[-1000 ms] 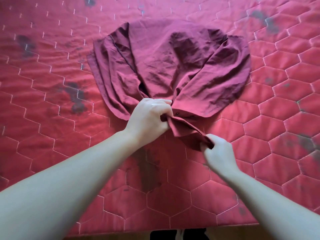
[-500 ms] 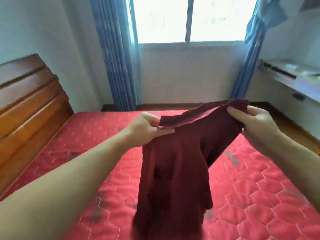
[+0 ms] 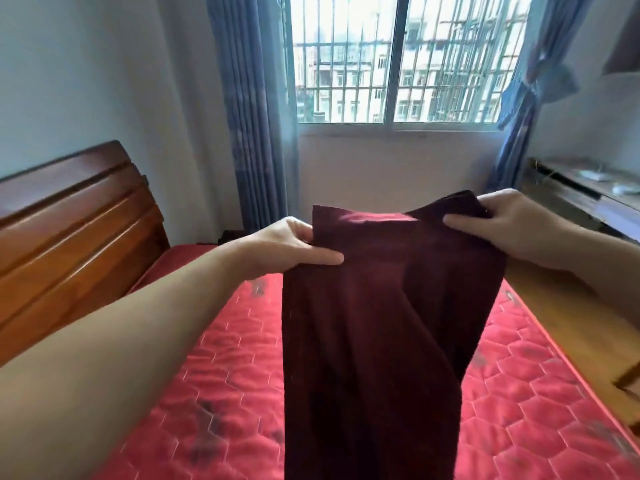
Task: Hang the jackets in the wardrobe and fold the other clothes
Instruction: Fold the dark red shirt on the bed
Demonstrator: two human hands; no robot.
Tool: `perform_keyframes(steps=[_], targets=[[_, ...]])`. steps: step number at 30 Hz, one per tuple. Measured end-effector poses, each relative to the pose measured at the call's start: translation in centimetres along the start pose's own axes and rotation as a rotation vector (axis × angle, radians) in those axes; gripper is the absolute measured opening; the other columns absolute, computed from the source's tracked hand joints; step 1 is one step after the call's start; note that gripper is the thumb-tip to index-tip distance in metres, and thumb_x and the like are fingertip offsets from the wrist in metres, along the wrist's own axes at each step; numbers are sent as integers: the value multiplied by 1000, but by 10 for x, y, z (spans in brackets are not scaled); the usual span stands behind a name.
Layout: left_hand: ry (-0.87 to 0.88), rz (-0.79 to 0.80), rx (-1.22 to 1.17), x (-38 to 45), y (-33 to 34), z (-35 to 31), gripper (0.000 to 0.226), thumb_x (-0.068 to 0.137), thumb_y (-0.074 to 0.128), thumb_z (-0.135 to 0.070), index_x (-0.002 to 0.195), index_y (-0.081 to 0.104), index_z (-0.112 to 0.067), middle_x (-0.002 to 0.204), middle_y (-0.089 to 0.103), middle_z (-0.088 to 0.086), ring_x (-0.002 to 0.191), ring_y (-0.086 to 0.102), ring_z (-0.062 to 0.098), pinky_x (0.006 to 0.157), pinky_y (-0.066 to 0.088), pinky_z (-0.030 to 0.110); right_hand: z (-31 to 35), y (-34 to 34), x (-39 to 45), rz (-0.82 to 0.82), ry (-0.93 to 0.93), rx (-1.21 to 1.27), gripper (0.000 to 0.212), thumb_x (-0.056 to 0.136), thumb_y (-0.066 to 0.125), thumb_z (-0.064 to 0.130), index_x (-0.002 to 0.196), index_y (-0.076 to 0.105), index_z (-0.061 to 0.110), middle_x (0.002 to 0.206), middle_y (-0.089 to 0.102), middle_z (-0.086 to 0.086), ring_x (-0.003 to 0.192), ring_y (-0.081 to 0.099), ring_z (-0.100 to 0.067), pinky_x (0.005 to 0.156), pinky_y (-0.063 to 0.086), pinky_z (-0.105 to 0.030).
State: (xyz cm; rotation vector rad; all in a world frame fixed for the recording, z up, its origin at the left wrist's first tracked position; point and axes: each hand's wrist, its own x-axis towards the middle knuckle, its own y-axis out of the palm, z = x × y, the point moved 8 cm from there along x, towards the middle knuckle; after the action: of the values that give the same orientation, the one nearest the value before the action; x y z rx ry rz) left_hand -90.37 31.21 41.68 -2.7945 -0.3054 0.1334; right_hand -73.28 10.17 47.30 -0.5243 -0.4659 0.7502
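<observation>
A dark red garment [image 3: 374, 334] hangs in the air in front of me, above the red quilted mattress [image 3: 214, 382]. My left hand [image 3: 291, 247] pinches its top left edge, thumb laid over the cloth. My right hand [image 3: 512, 223] grips the top right corner, fingers curled round the fabric. The top edge stretches between both hands and the rest drops straight down past the bottom of the view. Its lower end is hidden.
A wooden headboard [image 3: 69, 230] stands at the left. Behind the bed are a barred window [image 3: 398, 60] and blue curtains [image 3: 256, 112]. A wooden desk [image 3: 581, 195] sits at the right, with wooden floor [image 3: 561, 327] beside the mattress.
The garment lay spread on the mattress a second ago; both hands have lifted it. Since half a second ago the hands have moved apart and the top edge is pulled wider.
</observation>
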Motion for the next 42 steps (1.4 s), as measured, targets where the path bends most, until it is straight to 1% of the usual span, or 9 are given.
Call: perform_keyframes(steps=[4, 8, 15, 21, 24, 26, 30, 34, 42], targets=[[-40, -16, 208, 23, 3, 17, 10, 77, 81, -21, 87, 80, -21, 90, 76, 0, 84, 70, 11, 82, 57, 30, -38, 9, 9, 170, 154, -190, 15, 85, 72, 25, 73, 73, 16, 55, 63, -2, 45, 53, -12, 43, 42, -21], [33, -297, 567, 67, -13, 5, 25, 79, 76, -18, 56, 68, -17, 47, 48, -17, 55, 43, -3, 54, 38, 11, -59, 8, 53, 3, 172, -170, 22, 92, 66, 20, 73, 62, 11, 40, 49, 3, 30, 43, -5, 32, 32, -15], [178, -543, 244, 98, -73, -57, 12, 83, 76, -14, 93, 75, -20, 78, 74, -10, 71, 62, 5, 79, 56, 29, -23, -16, 129, -229, 54, 334, 8, 95, 59, 30, 91, 60, 23, 100, 68, 0, 70, 73, -16, 52, 57, -27], [234, -469, 235, 95, -100, -88, 29, 82, 74, -8, 112, 70, -9, 76, 73, -18, 82, 67, 4, 90, 51, 24, 16, -40, 120, -363, -189, 146, 29, 84, 61, 35, 81, 72, 9, 79, 74, -4, 69, 73, -12, 76, 59, -47], [212, -394, 289, 89, -93, -75, 30, 84, 72, -5, 110, 70, -19, 80, 73, -20, 81, 68, 0, 89, 54, 24, 13, -34, 90, -425, -241, 65, 29, 88, 59, 24, 81, 71, -1, 74, 70, -13, 56, 65, 5, 56, 53, -21], [204, -335, 273, 83, -78, -52, 29, 84, 71, -2, 110, 71, -15, 83, 74, -17, 82, 68, 3, 87, 55, 25, 3, -15, 65, -402, -247, 56, 21, 90, 59, 16, 81, 71, 1, 72, 68, -10, 51, 58, 6, 51, 46, -14], [166, -204, 340, 65, -27, 22, 24, 82, 70, 6, 106, 71, 5, 91, 70, 7, 84, 57, 11, 90, 53, 41, -46, 32, 7, -330, -171, -22, 34, 89, 64, 10, 58, 55, -1, 53, 45, 0, 47, 38, -1, 48, 35, -28], [62, -117, 500, 26, 42, 132, 36, 73, 69, 2, 99, 78, -21, 88, 76, -9, 76, 64, -2, 77, 55, 25, -133, 114, -72, -91, 30, -96, 32, 88, 66, 12, 58, 59, 2, 50, 40, 4, 46, 34, -5, 45, 27, -31], [-154, 246, 722, -85, 202, 360, 46, 76, 51, -13, 109, 74, -35, 112, 72, -10, 107, 64, 12, 94, 46, 24, -289, 262, -256, 259, 383, -195, 32, 85, 68, 16, 57, 54, 7, 48, 38, 9, 48, 34, -3, 49, 26, -26]])
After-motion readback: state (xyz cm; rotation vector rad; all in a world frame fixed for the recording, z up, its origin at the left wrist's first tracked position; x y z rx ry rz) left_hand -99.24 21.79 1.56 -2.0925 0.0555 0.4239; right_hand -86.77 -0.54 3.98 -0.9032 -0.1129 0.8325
